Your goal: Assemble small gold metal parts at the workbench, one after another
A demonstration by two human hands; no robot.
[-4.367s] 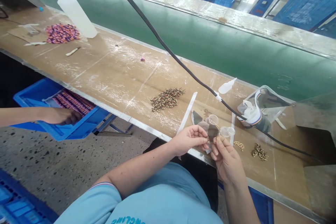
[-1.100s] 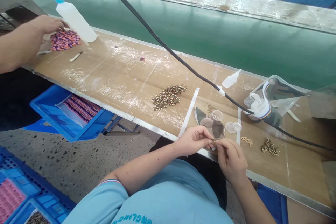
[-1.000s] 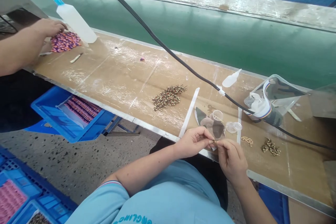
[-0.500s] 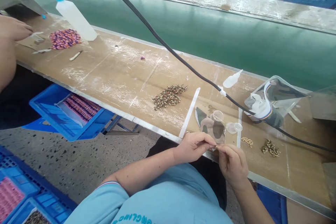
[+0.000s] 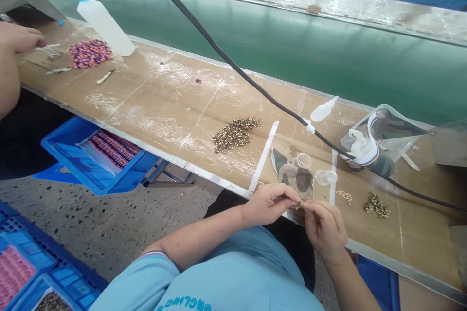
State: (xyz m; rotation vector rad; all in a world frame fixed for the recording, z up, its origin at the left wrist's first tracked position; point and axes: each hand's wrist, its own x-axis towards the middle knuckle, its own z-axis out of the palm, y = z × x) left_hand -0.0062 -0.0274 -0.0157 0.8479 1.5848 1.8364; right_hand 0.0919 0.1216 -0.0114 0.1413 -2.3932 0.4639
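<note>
Turquoise lettering (image 5: 186, 303) crosses the light-blue shirt (image 5: 233, 277), cut off by the frame's edge; "LING" seems legible in it. The left hand (image 5: 270, 204) and right hand (image 5: 326, 227) meet fingertip to fingertip, both pinching a small piece (image 5: 300, 203) too tiny to identify; it sits above the near edge of the table (image 5: 171, 102), just in front of a camouflage cloth (image 5: 288, 173). A small clear cup (image 5: 303, 161) rests at the cloth's far side, a thin stick across it; a clear round dish (image 5: 323, 177) is just right of it. Farther right, an open clear bag (image 5: 410, 129) contains camouflage material and white tissue. At far left, a white bottle (image 5: 105, 27) with a blue nozzle stands beside a pink-and-purple pile (image 5: 90, 53); below the table, a blue crate (image 5: 65, 143) holds striped pieces (image 5: 114, 149).
</note>
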